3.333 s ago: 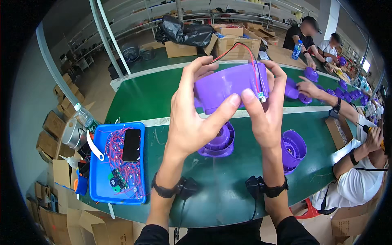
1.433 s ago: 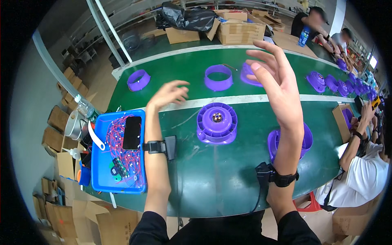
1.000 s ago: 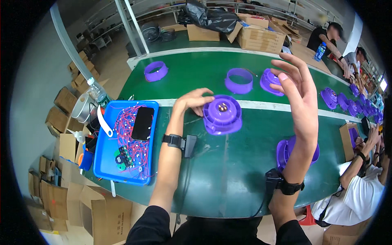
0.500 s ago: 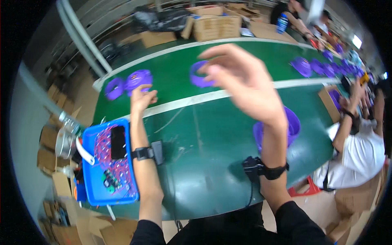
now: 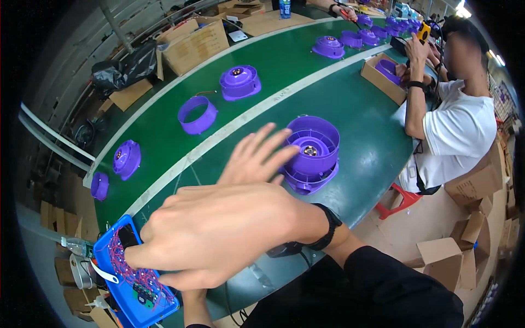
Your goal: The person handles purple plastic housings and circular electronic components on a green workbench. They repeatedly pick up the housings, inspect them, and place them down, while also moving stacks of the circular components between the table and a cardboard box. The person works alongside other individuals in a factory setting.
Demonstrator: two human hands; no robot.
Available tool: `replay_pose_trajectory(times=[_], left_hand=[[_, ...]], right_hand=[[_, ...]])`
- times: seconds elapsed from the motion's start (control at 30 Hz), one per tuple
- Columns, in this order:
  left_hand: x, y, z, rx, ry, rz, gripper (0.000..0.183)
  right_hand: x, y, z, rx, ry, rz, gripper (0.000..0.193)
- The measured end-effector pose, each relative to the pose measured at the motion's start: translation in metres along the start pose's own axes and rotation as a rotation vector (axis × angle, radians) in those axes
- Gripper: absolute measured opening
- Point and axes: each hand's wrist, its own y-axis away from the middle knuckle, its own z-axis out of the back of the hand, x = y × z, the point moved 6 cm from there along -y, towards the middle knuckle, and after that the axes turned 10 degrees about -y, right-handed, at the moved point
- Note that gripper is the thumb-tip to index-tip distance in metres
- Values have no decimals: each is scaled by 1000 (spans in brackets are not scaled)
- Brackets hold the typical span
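Note:
My left hand [image 5: 252, 157] has its fingers spread beside a purple round plastic housing stack [image 5: 313, 150]. The fingertips overlap the stack's left side in the picture; whether they touch it I cannot tell. My right hand [image 5: 219, 229] crosses in front of the left forearm, fingers bent down toward a blue tray [image 5: 121, 294], thumb apart from them. Nothing shows in its grasp. Red and blue wires [image 5: 116, 256], a dark flat rectangle [image 5: 128, 236] and a green circuit board [image 5: 143, 295] lie in the tray, partly hidden by the right hand.
On the green belt are a purple ring [image 5: 198, 116], a domed housing [image 5: 240, 83] and more purple parts further left and right. A person in a white shirt [image 5: 456, 117] sits at the right beside a cardboard box [image 5: 377, 82]. A clear bottle [image 5: 76, 246] is left of the tray.
The view has turned to the right. My right hand has crossed leftward to the tray, while my left hand has left the far-left housings and come beside the purple stack.

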Motion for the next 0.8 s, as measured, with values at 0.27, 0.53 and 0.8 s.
replay_pose_trajectory(times=[0.27,0.53,0.8], left_hand=[[-42,-12,-35,65,-11,-97,46],[-10,30,-19,202,125,29,40],[36,87,111,99,364,282,31]], right_hand=[[9,-7,11,-109,49,86,21],[5,-15,3,-77,66,90,19],[2,-13,17,-245,-46,264,14]])
